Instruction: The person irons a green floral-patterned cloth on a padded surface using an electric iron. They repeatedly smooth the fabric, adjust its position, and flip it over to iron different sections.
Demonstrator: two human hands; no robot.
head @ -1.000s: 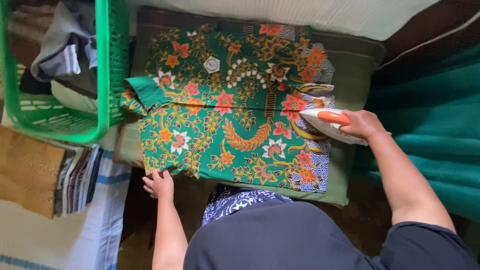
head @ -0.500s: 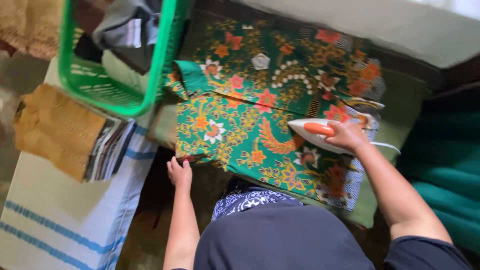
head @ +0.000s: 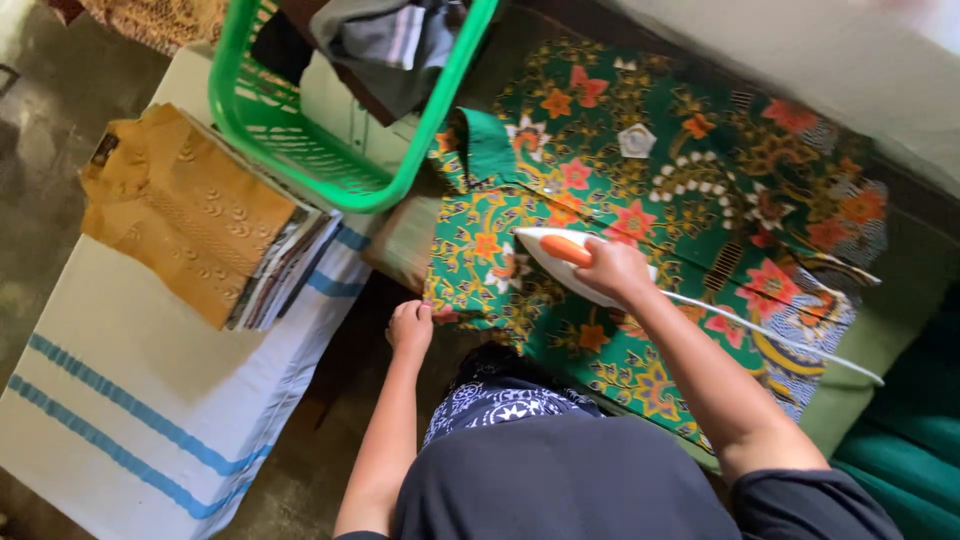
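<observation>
A green shirt (head: 700, 190) with orange, pink and yellow flowers lies spread flat on a padded green surface (head: 880, 350). My right hand (head: 615, 270) grips the orange handle of a white iron (head: 560, 262), which rests on the shirt's near left part. A white cord (head: 770, 335) trails from the iron to the right. My left hand (head: 410, 325) pinches the shirt's near edge at the corner closest to me.
A green plastic laundry basket (head: 330, 170) with crumpled clothes stands at the upper left, touching the shirt's collar. A stack of folded clothes topped by a mustard garment (head: 185, 215) lies on a white cloth with blue stripes (head: 130, 400). Bare floor shows at far left.
The iron in my right hand has slid left across the shirt, from its right side to its left part. My left hand stays at the near edge. The view has shifted.
</observation>
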